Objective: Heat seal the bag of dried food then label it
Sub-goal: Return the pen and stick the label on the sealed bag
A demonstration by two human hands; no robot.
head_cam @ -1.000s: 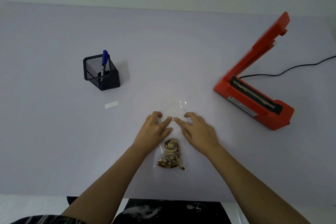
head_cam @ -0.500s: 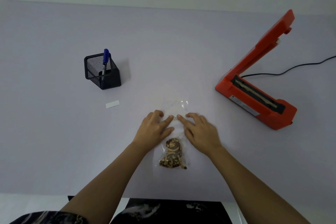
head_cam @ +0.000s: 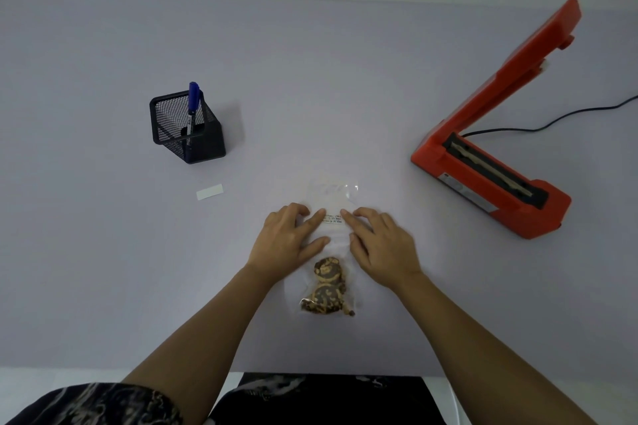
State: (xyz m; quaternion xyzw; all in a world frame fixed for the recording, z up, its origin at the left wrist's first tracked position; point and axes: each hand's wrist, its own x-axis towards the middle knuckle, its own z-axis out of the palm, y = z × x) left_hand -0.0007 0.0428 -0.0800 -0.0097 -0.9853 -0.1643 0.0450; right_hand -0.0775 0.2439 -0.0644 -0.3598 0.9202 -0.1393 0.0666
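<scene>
Fingers [head_cam: 315,218] of both hands lie straight and flat on the bag [head_cam: 336,241], pressing it and gripping nothing. Since 1 second ago the left hand [head_cam: 286,240] and right hand [head_cam: 384,245] have parted slightly, baring a printed label [head_cam: 333,218] between the 2 index tips. Food [head_cam: 326,286] fills the bag's near end; the sealer [head_cam: 490,179] stands open right of the bag.

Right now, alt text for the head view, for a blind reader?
The left hand and right hand press flat on a clear plastic bag of brown dried food on a lilac table. An orange heat sealer, arm raised, stands right; a black mesh pen holder with a blue marker and a white paper label sit left.
</scene>
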